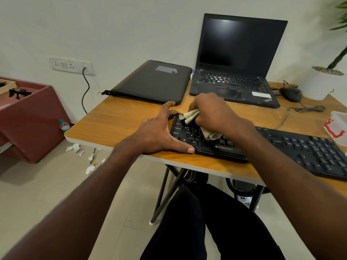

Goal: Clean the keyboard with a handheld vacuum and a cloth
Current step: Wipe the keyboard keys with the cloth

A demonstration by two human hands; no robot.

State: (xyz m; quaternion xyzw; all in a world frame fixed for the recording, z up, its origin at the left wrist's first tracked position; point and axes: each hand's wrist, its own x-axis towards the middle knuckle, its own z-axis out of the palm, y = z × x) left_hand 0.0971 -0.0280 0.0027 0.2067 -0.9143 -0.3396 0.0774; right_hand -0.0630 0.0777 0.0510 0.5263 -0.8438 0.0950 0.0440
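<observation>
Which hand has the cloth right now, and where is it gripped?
The right hand grips the cloth bunched around its middle; both ends stick out over the keyboard. The left hand only braces the keyboard's end.

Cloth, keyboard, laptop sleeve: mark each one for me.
cloth (191,115), head view, folded end sticking out of the fist.
keyboard (308,149), head view, keys right of the forearm.
laptop sleeve (150,83), head view, middle of its top face.

Bare table left of keyboard; laptop, sleeve behind.
</observation>
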